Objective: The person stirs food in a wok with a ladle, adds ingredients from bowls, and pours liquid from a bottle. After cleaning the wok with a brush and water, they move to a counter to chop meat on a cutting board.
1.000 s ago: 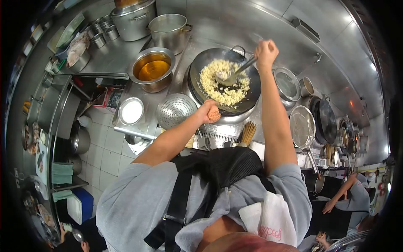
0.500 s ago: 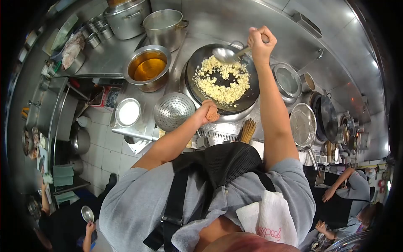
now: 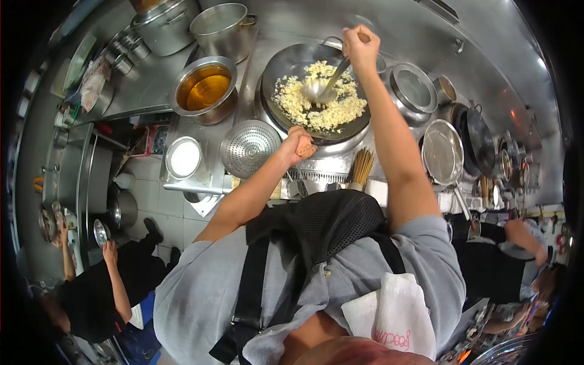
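Note:
A black wok (image 3: pixel 291 62) stands on the stove, with pale yellow crumbled food (image 3: pixel 340 111) spread inside it. My right hand (image 3: pixel 362 52) is wrapped round the handle of a metal ladle (image 3: pixel 319 92). The ladle's bowl is down in the food near the wok's middle. My left hand (image 3: pixel 298 146) is closed at the wok's near left rim, with something tan, perhaps a folded cloth, in its grip. The wok's handle there is hidden by my fingers. Just left of this hand lies a round perforated strainer (image 3: pixel 249 146).
Left of the wok stands a pot of amber liquid (image 3: pixel 208 92), with a tall pot (image 3: pixel 224 33) behind. A container of white contents (image 3: pixel 184 159) is near the counter edge. At right are a mesh strainer (image 3: pixel 442 152) and a bamboo brush (image 3: pixel 362 167). Other people work at both sides.
The ladle has moved from the wok's far side down into the food, pushing it about. My left hand keeps its hold. The person at left has shifted with a metal bowl; the whole view has tilted slightly.

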Tool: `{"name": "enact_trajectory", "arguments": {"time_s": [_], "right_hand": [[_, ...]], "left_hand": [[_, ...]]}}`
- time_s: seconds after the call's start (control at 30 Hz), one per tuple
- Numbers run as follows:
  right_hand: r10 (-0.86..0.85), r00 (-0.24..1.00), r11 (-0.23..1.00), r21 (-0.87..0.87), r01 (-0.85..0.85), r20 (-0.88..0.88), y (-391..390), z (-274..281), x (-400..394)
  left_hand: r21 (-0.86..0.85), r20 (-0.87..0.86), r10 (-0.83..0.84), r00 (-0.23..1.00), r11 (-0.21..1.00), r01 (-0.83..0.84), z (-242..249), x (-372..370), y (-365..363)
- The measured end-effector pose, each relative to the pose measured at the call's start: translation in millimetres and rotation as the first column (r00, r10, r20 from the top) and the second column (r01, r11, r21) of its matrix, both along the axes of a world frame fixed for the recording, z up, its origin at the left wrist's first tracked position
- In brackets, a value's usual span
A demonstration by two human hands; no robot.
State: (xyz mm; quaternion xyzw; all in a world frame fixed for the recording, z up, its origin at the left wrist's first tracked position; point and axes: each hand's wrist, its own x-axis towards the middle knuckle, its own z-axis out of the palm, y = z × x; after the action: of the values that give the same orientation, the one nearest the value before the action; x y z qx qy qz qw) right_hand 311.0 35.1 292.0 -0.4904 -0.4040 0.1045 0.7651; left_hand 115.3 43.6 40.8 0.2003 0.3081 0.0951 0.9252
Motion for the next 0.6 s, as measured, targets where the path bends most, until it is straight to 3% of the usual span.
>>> {"name": "enact_trajectory", "arguments": {"time_s": [0.03, 0.1, 0.17, 0.2, 0.23, 0.27, 0.3, 0.37, 0.4, 0.5, 0.53, 0.6], "right_hand": [[-0.002, 1.0, 1.0, -0.003, 0.002, -0.03, -9, 2, 8], [0.061, 0.995, 0.998, -0.03, -0.064, -0.073, -31, 39, 24], [-0.029, 0.995, 0.995, -0.096, 0.02, -0.095, -50, 97, -8], [-0.022, 0.995, 0.995, -0.094, 0.013, -0.098, -47, 105, -9], [-0.015, 0.998, 0.995, -0.097, 0.01, -0.055, -45, 105, -12], [-0.013, 1.0, 0.995, -0.101, 0.011, -0.016, -47, 99, -16], [-0.252, 0.964, 0.933, -0.246, 0.264, 0.081, -34, 78, -33], [-0.134, 0.984, 0.984, -0.103, 0.146, 0.117, -16, 22, -13], [-0.05, 0.991, 0.997, -0.06, 0.058, 0.121, -18, 13, -6], [-0.064, 0.996, 0.998, -0.014, 0.066, 0.069, -40, 77, 2], [-0.062, 0.998, 0.996, -0.059, 0.063, 0.026, -45, 106, -9], [-0.02, 1.0, 0.997, -0.071, 0.021, 0.017, -41, 123, -14]], "left_hand": [[-0.006, -0.008, -0.019, 1.0, 1.0, 0.019, -8, -18, -10], [-0.385, 0.42, -0.049, 0.906, 0.895, 0.227, -18, -51, -18], [-0.08, -0.022, 0.032, 0.999, 0.996, -0.033, 53, -89, -55], [-0.065, -0.061, 0.057, 0.996, 0.996, -0.061, 54, -89, -57], [-0.07, -0.078, 0.06, 0.995, 0.995, -0.065, 41, -80, -52], [-0.144, 0.026, -0.015, 1.0, 0.989, 0.019, 17, -60, -35], [-0.201, 0.144, -0.084, 0.986, 0.973, 0.112, 4, -41, -20], [-0.019, 0.021, -0.06, 0.998, 0.998, 0.06, 34, -32, -16], [-0.028, 0.057, -0.047, 0.997, 0.998, 0.049, 34, -44, -22], [-0.153, 0.12, -0.181, 0.976, 0.968, 0.199, -23, -102, -35], [-0.141, 0.123, -0.18, 0.976, 0.97, 0.196, -17, -107, -38], [0.004, -0.077, 0.046, 0.996, 0.999, -0.046, -2, -110, -51]]}}
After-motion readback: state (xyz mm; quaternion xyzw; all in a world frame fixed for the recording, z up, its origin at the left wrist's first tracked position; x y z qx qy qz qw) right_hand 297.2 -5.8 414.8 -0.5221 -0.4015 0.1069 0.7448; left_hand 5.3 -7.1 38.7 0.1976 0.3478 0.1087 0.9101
